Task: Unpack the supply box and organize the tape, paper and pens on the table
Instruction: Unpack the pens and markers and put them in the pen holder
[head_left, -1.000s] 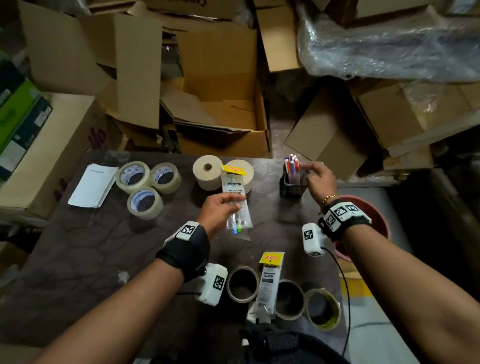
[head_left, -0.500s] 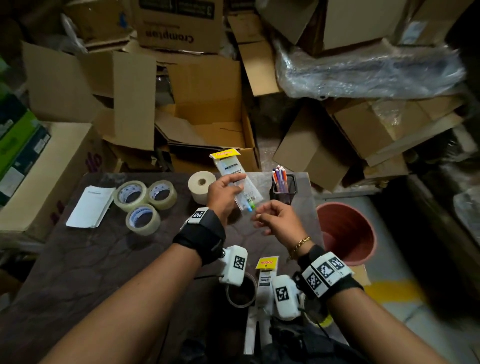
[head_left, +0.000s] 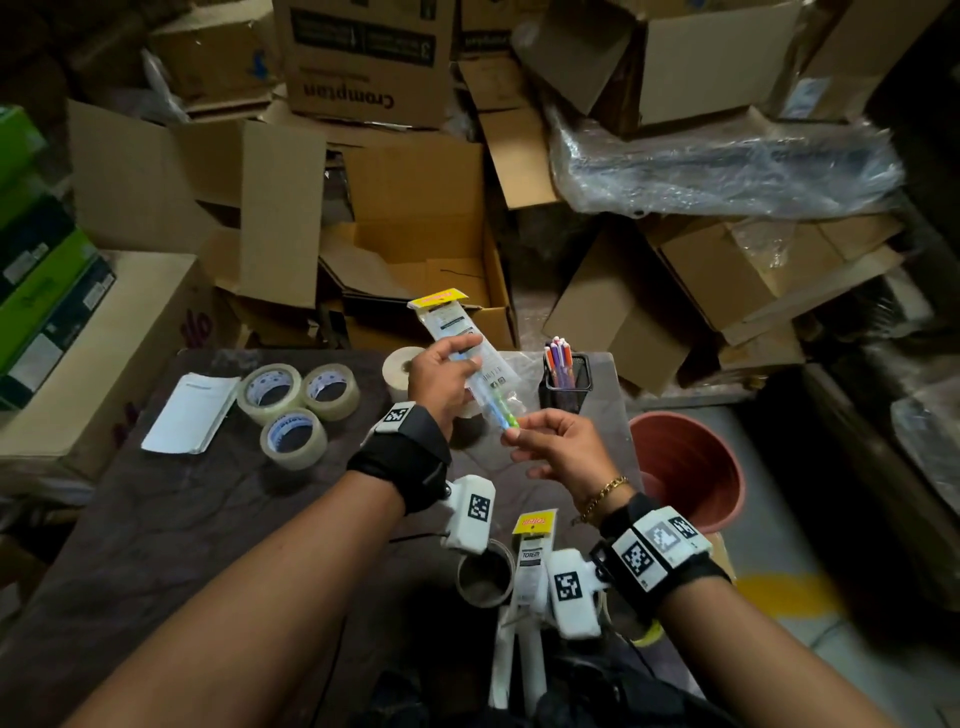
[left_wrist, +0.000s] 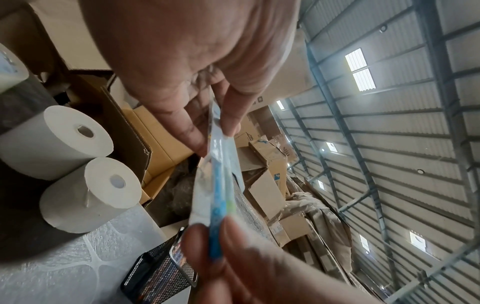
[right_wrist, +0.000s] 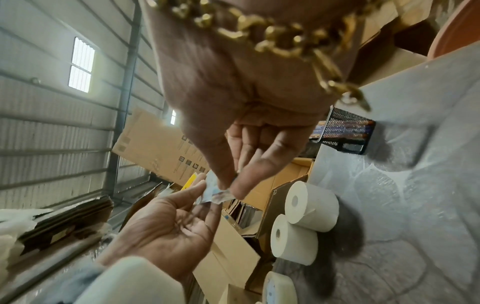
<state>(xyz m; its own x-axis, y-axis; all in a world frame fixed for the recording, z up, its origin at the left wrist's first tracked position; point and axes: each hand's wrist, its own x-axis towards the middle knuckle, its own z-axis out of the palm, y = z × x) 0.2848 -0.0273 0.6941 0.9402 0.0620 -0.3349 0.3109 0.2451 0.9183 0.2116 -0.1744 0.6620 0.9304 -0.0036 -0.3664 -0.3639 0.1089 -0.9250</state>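
The head view is dim, its corners falling dark and its edges bowed. Both wrist views are brighter, lit by glaring skylights (left_wrist: 360, 69), with near hands (right_wrist: 233, 86) soft and blurred.

Tape rolls (head_left: 298, 402) lie left of the paper rolls (left_wrist: 70, 166) (pen holder (head_left: 566, 379) farther right).

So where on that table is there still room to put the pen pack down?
The biggest bare patch of table lies near the person, below the paper and the three tape rolls, left of the left hand. It is crowded along the far edge with paper rolls and the pen holder, and near the wrists with empty cores.
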